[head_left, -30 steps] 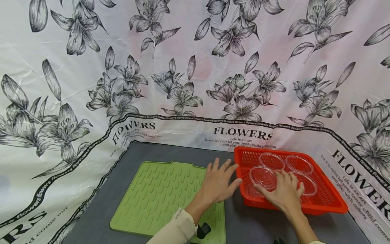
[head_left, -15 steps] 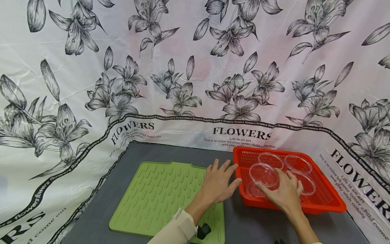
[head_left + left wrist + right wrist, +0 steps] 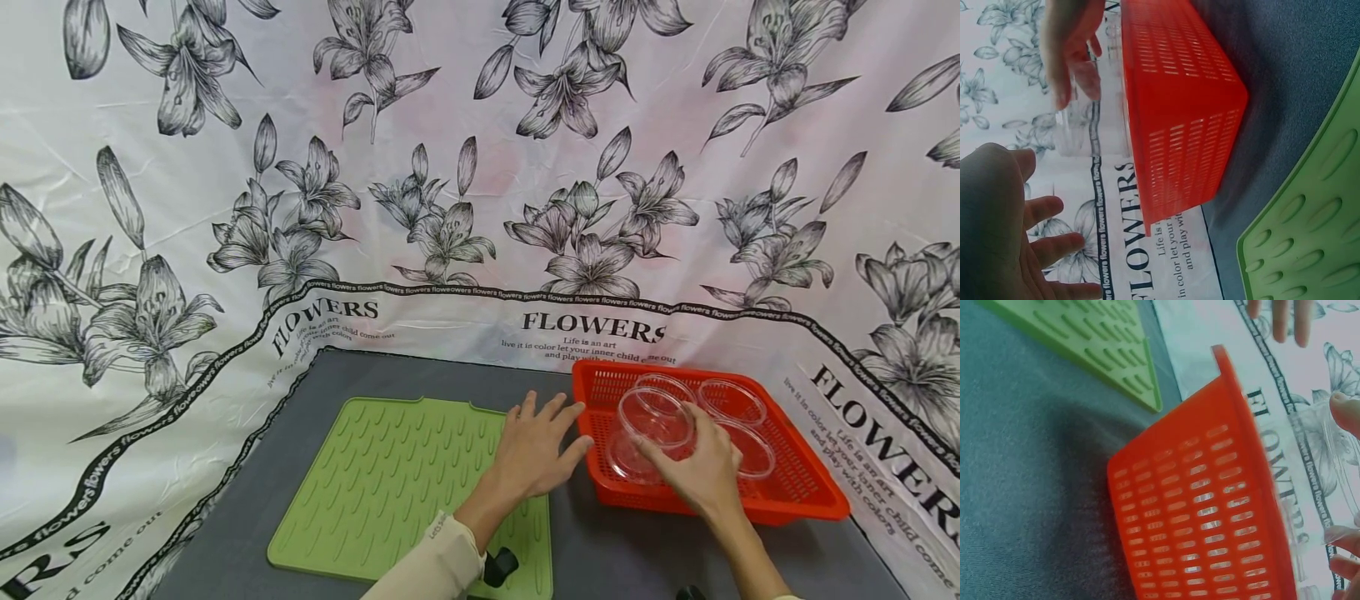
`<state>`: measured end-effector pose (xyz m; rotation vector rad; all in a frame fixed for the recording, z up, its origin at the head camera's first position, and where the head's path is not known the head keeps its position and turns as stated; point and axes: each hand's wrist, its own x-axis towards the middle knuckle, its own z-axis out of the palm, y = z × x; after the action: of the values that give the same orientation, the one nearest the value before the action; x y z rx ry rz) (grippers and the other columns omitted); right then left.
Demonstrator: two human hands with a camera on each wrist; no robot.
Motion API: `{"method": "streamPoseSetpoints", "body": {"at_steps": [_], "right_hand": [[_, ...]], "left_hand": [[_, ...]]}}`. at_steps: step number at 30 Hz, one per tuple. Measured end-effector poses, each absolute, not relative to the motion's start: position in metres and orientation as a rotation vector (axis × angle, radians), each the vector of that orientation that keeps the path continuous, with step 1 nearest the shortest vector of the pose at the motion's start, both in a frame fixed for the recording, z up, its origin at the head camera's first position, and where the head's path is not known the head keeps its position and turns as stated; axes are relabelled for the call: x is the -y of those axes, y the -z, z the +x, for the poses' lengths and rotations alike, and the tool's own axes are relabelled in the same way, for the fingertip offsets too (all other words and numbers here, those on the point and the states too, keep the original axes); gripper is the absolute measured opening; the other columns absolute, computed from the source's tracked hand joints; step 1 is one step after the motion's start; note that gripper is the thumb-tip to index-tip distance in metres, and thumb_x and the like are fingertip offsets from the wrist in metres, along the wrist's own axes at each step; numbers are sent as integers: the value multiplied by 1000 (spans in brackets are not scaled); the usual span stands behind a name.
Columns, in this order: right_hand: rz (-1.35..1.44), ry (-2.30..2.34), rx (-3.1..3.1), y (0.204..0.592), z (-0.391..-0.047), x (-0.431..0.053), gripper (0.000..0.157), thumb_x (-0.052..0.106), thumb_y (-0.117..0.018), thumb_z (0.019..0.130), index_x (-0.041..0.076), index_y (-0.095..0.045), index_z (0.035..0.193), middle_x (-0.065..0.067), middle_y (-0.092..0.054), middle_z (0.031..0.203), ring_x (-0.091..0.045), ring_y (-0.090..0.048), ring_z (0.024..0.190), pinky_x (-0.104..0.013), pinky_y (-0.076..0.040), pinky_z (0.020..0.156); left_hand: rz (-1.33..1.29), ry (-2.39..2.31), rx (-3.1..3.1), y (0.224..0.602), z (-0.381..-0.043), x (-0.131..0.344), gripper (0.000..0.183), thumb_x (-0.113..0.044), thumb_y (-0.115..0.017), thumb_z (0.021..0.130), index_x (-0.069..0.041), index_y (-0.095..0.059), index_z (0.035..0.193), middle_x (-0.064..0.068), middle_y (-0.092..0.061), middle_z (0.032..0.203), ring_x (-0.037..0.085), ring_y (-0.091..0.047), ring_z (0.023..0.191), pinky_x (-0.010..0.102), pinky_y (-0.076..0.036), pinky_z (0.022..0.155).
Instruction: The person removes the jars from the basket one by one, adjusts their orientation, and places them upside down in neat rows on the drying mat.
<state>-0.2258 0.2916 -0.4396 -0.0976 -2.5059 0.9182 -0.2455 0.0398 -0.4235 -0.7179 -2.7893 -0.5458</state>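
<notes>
Right hand: my right hand [image 3: 701, 467] holds a clear round container by its side, thumb on the near side and fingers round the far side.
Held container: the clear round container [image 3: 655, 418] is over the left part of the basket, with its round rim uppermost; I cannot tell whether its base touches the one below.
Left hand: my left hand [image 3: 534, 446] holds nothing, its fingers spread apart, just beside the basket's left end and over the mat's right edge; the left wrist view shows a gap between it and the basket.
Red basket: the slotted red basket [image 3: 806, 475] stands on the right side of the table [image 3: 592, 550].
In the basket: a front-left container [image 3: 633, 468] under the held one, a back-left container [image 3: 678, 387] partly hidden behind it, a back-right container [image 3: 732, 402] and a front-right container [image 3: 756, 456], all clear and round.
Green mat: the green mat [image 3: 405, 483], with raised ridges, lies flat left of the basket, under my left forearm.
Backdrop: a white curtain [image 3: 450, 100] printed with lilies and "FLOWERS".
</notes>
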Motion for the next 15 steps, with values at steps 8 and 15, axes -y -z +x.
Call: {"method": "streamPoseSetpoints", "body": {"at_steps": [8, 15], "right_hand": [[-104, -1085, 2583, 425, -220, -291, 102, 53, -77, 85, 4, -27, 158, -28, -41, 156, -50, -39, 141, -77, -32, 107], [-77, -1121, 2566, 422, -217, -290, 100, 50, -78, 85, 5, -27, 158, -28, -41, 155, -49, -44, 136, -73, -39, 106]], "left_hand": [[-714, 555, 2793, 422, -245, -38, 57, -59, -36, 105, -36, -38, 157, -2, -39, 164, 42, -30, 153, 61, -32, 121], [-703, 559, 2792, 422, -246, -38, 57, -58, -37, 104, -35, -39, 157, -1, -40, 164, 42, -30, 153, 61, -32, 121]]}}
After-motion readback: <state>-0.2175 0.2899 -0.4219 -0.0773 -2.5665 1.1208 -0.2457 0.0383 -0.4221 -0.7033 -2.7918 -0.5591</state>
